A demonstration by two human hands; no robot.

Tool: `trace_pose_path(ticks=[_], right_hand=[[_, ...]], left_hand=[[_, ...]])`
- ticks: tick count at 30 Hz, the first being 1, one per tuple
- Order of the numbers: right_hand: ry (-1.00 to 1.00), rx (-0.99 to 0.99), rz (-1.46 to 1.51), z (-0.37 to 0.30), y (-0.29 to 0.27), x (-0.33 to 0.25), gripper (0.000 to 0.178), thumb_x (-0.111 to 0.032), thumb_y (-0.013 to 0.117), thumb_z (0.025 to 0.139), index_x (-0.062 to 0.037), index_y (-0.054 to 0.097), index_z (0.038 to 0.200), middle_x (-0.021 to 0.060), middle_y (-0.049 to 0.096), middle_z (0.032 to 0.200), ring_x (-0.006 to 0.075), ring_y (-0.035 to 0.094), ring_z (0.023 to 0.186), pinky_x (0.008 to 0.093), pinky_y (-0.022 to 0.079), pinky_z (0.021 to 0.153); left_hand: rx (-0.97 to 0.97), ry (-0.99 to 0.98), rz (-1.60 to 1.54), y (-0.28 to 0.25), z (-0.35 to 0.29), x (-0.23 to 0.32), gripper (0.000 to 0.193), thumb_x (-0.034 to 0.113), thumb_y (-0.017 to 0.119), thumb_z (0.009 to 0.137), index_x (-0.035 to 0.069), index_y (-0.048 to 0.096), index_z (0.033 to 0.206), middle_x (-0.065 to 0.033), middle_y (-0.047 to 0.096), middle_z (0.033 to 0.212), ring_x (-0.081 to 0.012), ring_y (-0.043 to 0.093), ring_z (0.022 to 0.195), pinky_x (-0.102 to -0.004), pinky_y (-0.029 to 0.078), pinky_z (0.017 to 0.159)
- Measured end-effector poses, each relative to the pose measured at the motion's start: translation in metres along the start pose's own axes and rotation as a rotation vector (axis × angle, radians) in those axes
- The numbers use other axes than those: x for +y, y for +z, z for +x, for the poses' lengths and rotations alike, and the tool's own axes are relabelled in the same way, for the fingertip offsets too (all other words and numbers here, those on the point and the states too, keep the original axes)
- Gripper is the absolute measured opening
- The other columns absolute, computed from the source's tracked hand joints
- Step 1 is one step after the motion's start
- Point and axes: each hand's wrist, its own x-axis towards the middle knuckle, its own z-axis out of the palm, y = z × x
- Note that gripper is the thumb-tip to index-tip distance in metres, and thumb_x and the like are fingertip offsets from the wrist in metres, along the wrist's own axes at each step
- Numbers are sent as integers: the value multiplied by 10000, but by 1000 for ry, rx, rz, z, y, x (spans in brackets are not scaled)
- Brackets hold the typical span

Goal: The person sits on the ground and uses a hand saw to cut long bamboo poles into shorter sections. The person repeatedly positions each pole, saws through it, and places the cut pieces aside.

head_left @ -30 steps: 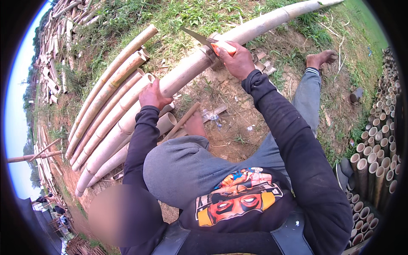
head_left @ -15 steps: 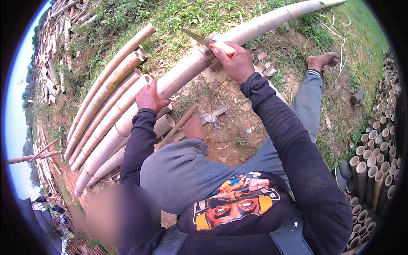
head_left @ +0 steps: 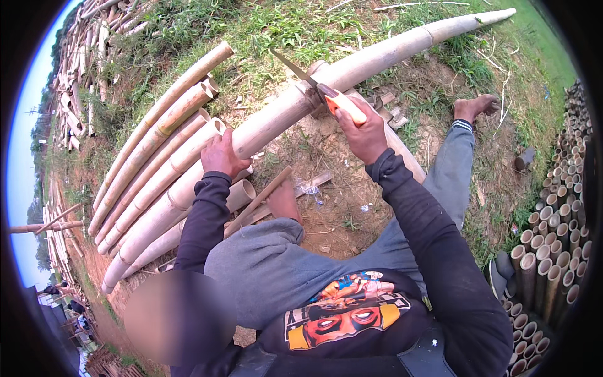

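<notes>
A long, thick bamboo pole (head_left: 270,131) runs slantwise from the lower left to the upper right in front of me. My left hand (head_left: 224,154) grips it left of its middle, next to the cut ends of other poles. In my right hand (head_left: 364,131) is a hand saw (head_left: 295,68) with an orange and pale handle, the fingers wrapped round it. Its narrow dark blade lies across the pole at a joint, pointing up and left. Under that joint is a wooden support (head_left: 388,129), mostly hidden by the pole and my hand.
Several cut bamboo poles (head_left: 160,122) lie side by side at the left. A dense stack of upright bamboo tubes (head_left: 546,276) stands at the right. My bare feet (head_left: 475,108) are on the dirt, and a clear plastic scrap (head_left: 311,188) lies near wood strips.
My right hand has drawn the saw back toward me and slightly right, so more of the handle shows on the near side of the pole. My left hand keeps its place.
</notes>
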Motion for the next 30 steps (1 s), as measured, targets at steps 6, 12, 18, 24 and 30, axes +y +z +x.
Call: trace_pose_path(ticks=[6,12,18,24,30], right_hand=[[53,-93,95,-35,-32,14,418,-185,753,1036,29,668,1384,110,780,1043,99,697,868,296,579,767],[158,2,174,-167,-104,-25,467,-26,682,1043,113,551,1469,202,724,1339,232,737,1191,343,588,1035],[193,-87,85,34,21,15,375,-161,762,1034,61,684,1326,66,766,1030,78,668,888,262,556,773],[172,-40,179,-78,-53,3,410,-92,729,1046,78,634,1407,94,755,1171,103,683,968,264,566,843],[41,21,112,-132,-78,-23,431,-55,691,1051,92,589,1443,180,748,1303,207,741,1132,319,592,980]], left_hand=[[-64,-9,3,-10,-2,-1,998,486,930,669,147,521,1514,-176,694,1310,-371,704,1203,-489,551,1032],[34,56,0,9,-2,-10,1002,519,940,670,148,530,1506,-165,703,1265,-357,678,1218,-513,545,1004],[-34,-6,9,-2,-1,-4,988,519,932,676,141,534,1498,-166,704,1282,-365,688,1216,-509,537,1034],[-30,11,0,-4,-3,-5,967,510,917,679,155,537,1494,-165,706,1312,-363,683,1240,-511,546,1029],[46,35,6,11,-1,-9,950,503,930,682,147,544,1474,-158,704,1291,-349,659,1278,-528,532,1042]])
